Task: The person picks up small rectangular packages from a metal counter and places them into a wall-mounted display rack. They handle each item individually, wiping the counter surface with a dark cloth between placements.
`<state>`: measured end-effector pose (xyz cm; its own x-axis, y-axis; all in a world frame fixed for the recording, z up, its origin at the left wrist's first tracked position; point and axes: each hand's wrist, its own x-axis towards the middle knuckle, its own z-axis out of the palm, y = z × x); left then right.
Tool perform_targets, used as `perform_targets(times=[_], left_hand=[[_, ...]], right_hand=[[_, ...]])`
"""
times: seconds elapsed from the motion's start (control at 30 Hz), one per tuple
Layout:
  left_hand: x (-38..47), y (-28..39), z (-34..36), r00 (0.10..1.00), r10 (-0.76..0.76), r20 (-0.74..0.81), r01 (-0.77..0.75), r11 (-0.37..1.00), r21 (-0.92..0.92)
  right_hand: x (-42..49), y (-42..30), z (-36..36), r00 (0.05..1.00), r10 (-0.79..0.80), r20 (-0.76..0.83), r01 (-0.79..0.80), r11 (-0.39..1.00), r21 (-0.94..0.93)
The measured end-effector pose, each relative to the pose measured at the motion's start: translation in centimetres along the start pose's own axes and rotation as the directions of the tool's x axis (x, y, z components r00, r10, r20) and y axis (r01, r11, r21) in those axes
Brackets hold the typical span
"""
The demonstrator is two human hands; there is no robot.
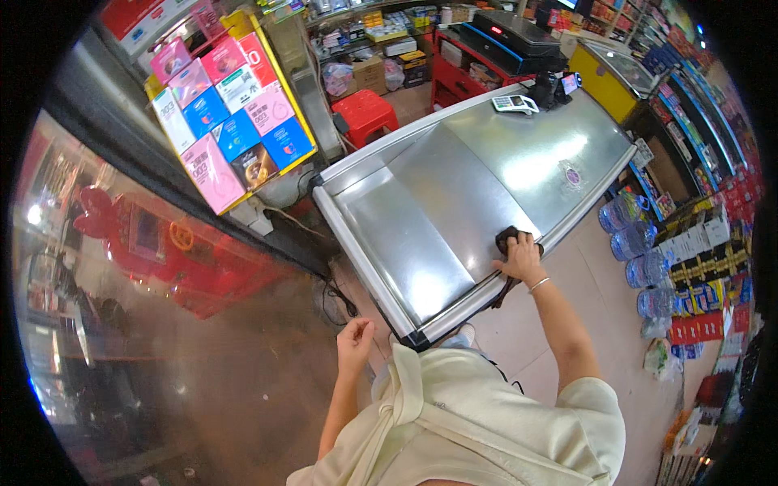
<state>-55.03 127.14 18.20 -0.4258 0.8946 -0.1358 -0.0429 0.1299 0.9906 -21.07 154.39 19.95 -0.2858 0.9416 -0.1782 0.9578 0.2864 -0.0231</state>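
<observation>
Under my right hand [524,258] is a bunched dark cloth [506,238], gripped against the near edge of the metal-topped checkout counter [450,188]. Part of the cloth hangs down over the counter's side, and my palm hides some of it. My left hand [354,345] hovers off the counter's near left corner. Its fingers are loosely curled together, with nothing seen in them. On the counter's far part sit a white card payment terminal [514,104] and a dark device with a small lit screen [570,83]. A round purple sticker [572,176] marks the top.
A red plastic stool [364,112] stands behind the counter. To the left, a rack of small boxes [234,118] hangs by a glass panel [182,364]. Large water bottles [632,240] line the floor at right, beside stacked packages. Black cables [340,304] lie near the counter's left end.
</observation>
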Motion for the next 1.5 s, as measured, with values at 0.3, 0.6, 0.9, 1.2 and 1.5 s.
perform_targets(times=[0.3, 0.6, 0.9, 1.2, 1.5], left_hand=[[0.9, -0.6, -2.0, 0.994, -0.068, 0.08, 0.062, 0.995, 0.075], [1.7, -1.4, -0.5, 0.974, -0.169, -0.154, 0.166, 0.986, -0.035], [1.3, 0.6, 2.5, 0.864, -0.335, -0.375, 0.344, 0.938, -0.044], [3.5, 1.4, 3.4, 0.878, -0.358, -0.317, 0.382, 0.924, 0.013], [2.0, 0.0, 0.2, 0.935, -0.24, -0.26, 0.257, 0.966, 0.034]], right_hand=[[4.3, -3.9, 1.6, 0.916, -0.38, 0.129, 0.282, 0.838, 0.468], [22.6, -7.1, -6.2, 0.944, 0.079, -0.32, 0.174, 0.703, 0.69], [34.8, -14.1, 3.3, 0.979, -0.007, -0.204, 0.045, 0.982, 0.182], [25.6, -21.7, 12.6, 0.696, -0.654, -0.295, 0.717, 0.647, 0.258], [8.4, -11.6, 10.1, 0.349, -0.928, 0.127, 0.805, 0.366, 0.467]])
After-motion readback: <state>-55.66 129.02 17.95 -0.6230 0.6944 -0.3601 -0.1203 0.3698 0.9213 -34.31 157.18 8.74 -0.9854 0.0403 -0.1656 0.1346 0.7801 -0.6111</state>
